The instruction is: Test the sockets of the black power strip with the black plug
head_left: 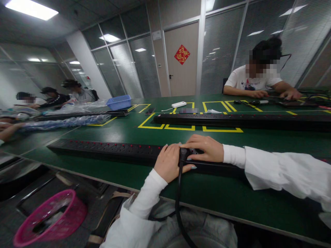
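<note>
A long black power strip with a row of small red parts lies along the near side of the green table. Over its middle, my left hand and my right hand meet around a black plug. The left fingers wrap the plug's left side, with the thumb reaching under across the strip's front face. On the other side, my right fingers press against the plug. Its black cable hangs over the table edge towards my lap. Whether the plug's pins sit in a socket is hidden.
Farther back lies a second black power strip. A white power bank and a blue basket stand behind. Plastic-wrapped strips lie left. A pink basket is on the floor. Several people sit around; one works opposite.
</note>
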Available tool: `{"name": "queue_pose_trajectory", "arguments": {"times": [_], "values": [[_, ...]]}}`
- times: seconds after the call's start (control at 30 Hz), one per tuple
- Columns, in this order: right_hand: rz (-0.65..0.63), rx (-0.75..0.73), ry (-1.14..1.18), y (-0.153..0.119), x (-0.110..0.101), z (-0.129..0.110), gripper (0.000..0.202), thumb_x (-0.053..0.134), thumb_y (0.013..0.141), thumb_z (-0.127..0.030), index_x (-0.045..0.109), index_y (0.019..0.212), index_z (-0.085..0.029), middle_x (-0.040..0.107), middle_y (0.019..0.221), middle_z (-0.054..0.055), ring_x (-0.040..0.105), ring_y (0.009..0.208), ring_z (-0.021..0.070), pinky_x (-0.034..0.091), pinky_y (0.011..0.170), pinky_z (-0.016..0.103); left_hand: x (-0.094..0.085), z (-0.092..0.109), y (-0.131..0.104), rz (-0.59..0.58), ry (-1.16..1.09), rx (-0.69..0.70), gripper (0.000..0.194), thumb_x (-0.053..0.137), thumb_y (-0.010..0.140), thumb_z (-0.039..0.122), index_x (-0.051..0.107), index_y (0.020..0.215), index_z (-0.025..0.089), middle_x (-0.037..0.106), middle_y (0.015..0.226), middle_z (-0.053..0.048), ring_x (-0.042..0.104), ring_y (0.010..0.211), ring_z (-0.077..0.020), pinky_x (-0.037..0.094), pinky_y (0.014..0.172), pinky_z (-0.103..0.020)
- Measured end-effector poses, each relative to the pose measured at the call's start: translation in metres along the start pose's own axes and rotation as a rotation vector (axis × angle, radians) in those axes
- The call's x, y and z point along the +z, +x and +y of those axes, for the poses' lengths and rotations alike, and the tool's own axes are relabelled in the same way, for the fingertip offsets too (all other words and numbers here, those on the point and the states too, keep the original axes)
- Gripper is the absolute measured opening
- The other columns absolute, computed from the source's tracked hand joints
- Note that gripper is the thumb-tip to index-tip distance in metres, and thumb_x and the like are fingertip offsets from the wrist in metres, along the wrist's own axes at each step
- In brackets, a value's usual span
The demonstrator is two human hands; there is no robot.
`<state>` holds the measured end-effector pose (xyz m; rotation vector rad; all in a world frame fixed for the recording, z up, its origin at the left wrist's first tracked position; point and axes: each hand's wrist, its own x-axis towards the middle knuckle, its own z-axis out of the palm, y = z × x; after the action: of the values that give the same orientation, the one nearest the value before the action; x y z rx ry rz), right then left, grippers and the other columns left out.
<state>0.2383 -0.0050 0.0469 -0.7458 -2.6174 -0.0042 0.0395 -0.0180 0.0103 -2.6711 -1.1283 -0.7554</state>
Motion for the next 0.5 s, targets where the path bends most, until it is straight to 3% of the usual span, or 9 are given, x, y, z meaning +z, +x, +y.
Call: {"name": "queue_pose_trajectory", "arguments": {"times": [0.23,0.5], "values": [[0.040,-0.015,0.025,0.001,0.004,0.003,0.041,0.049,0.081,-0.038,0.049,0.119,-0.020,0.057,0.090,0.008,0.050,0.085,0.0164,0.042,0.072,0.028,0.011,-0.001,0.000,0.112,0.060,-0.008,0.062,0.040,0.070,0.065,0.048,0.101,0.012,0.058,0.096,-0.013,0.052,0.097,-0.0258,0.037,0.088,-0.042],[0.015,0.002,0.056,0.004,0.001,0.005,0.042,0.051,0.079,-0.041,0.050,0.118,-0.025,0.058,0.090,0.006,0.050,0.084,0.0156,0.041,0.069,0.024,0.009,-0.006,0.001,0.126,0.070,0.042,0.060,0.041,0.069,0.065,0.051,0.095,0.012,0.059,0.093,-0.012,0.054,0.092,-0.0261,0.040,0.082,-0.041]]}}
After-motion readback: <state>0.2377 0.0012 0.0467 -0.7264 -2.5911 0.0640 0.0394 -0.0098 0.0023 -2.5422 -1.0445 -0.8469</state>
